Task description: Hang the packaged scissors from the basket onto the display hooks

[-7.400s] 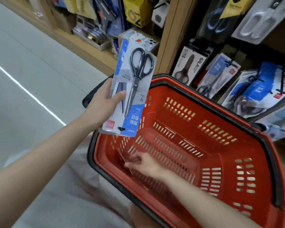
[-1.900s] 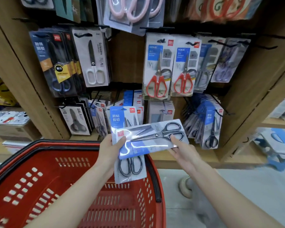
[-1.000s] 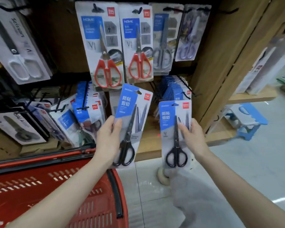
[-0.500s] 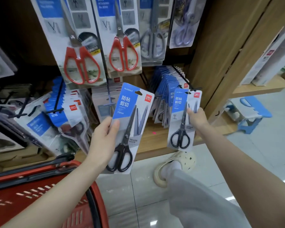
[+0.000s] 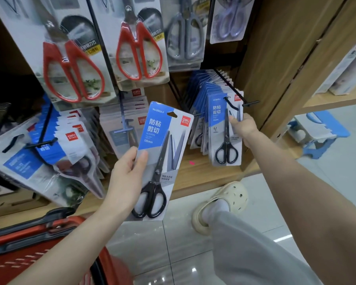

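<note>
My left hand (image 5: 126, 177) grips a large blue-and-grey pack of black scissors (image 5: 161, 159), upright in front of the shelf. My right hand (image 5: 243, 127) holds the right edge of a smaller pack of black scissors (image 5: 224, 130) at the front of a row of like packs. Its hang hole sits on the black display hook (image 5: 239, 99). The red basket (image 5: 39, 254) is at the bottom left, its inside mostly out of view.
Red-handled scissor packs (image 5: 74, 58) and grey ones (image 5: 184, 38) hang above. More blue packs (image 5: 56, 145) hang on hooks to the left. A wooden upright (image 5: 286, 58) stands just right of the hook. A blue step stool (image 5: 317, 132) is on the floor; my foot (image 5: 222, 204) is below the shelf.
My right hand has carried the small pack up and back onto the hook at the front of the row. My left hand still holds the large pack. The camera moved closer.
</note>
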Action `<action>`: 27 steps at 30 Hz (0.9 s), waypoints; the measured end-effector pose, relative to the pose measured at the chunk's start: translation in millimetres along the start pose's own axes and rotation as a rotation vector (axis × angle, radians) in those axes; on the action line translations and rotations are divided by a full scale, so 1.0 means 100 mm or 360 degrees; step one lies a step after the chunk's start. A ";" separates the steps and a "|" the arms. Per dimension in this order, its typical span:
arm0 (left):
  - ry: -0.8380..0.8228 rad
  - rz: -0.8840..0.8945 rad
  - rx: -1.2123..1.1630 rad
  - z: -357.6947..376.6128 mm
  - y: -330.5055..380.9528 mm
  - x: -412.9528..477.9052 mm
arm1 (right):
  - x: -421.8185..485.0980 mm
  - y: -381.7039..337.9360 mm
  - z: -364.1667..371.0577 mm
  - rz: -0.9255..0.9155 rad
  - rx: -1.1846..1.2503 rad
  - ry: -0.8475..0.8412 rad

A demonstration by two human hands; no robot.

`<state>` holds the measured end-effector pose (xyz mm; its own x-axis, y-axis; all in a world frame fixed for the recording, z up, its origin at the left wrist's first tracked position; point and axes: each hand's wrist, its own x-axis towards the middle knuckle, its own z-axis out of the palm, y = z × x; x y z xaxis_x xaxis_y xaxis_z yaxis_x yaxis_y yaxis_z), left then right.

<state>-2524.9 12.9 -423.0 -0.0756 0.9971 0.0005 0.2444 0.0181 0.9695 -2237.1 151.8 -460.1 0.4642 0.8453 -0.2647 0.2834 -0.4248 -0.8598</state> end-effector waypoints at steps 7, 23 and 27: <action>-0.0049 -0.0015 -0.0017 0.03 0.02 -0.04 | -0.12 0.06 -0.04 -0.0125 -0.0064 0.0349; -0.0411 0.0115 0.0053 0.03 0.27 -0.45 | -2.03 -0.37 -0.08 -0.0400 0.0693 -0.0616; -0.0450 0.0670 0.0804 0.10 0.48 -0.34 | -1.87 -0.38 -0.46 -0.0518 0.0679 -0.0336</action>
<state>-2501.3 -19.8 -379.0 0.3603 0.9066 0.2196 0.6206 -0.4087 0.6692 -2296.7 -4.9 -357.7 0.2197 0.9756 -0.0005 -0.0004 -0.0005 -1.0000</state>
